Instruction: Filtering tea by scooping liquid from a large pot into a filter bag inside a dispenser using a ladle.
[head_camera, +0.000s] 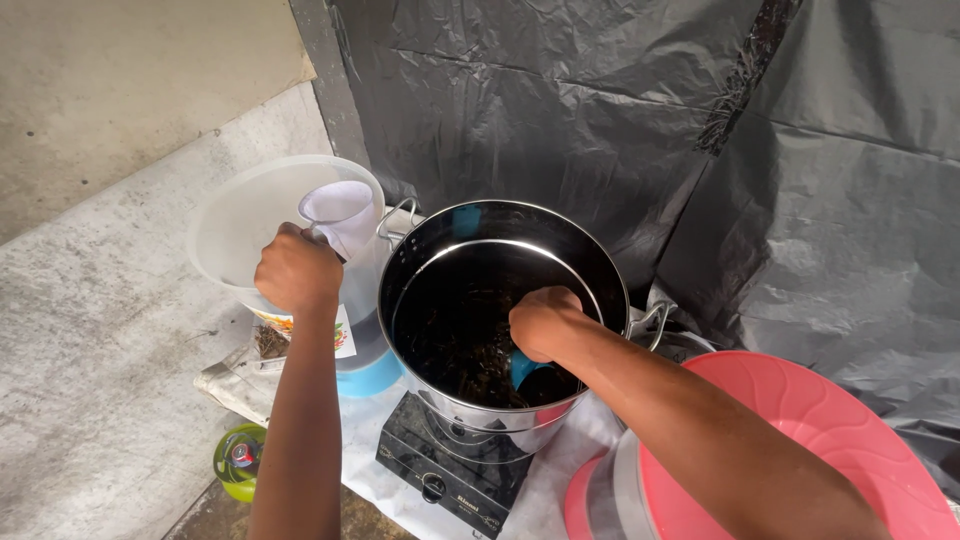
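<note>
A tall steel stockpot (415, 262) with dark liquid and dark leafy bits stands on a black single-burner stove (440, 475). My right hand (545, 322) reaches down inside the pot, closed around a blue handle (522, 370) whose lower end is hidden in the liquid. My left hand (297, 270) grips the rim of a wide translucent white funnel (240, 215), which sits on top of a clear plastic bottle with a blue base (365, 372), just left of the pot.
Black plastic sheeting (700, 130) hangs behind the pot. A pink lid on a clear container (820, 430) sits at the lower right. A green round object (238, 462) lies on the floor, folded paper (240, 385) beside it, on white cloth (365, 450). Concrete floor (100, 300) lies left.
</note>
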